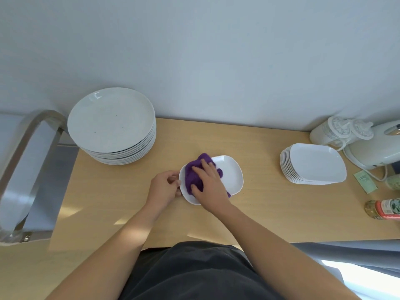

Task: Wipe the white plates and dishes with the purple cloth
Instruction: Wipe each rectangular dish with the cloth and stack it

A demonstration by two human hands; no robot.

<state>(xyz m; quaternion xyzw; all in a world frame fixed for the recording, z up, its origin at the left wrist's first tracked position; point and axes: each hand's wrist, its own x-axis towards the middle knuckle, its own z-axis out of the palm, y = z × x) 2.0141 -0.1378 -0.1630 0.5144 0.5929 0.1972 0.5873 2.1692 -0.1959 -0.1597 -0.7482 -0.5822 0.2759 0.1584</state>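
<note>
Two hands, left hand pinching white dish rim, right hand spread flat on purple cloth

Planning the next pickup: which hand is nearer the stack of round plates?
Left. The left hand holds the left edge of the small dish, toward the stack of round plates; the right hand presses the purple cloth farther right.
</note>
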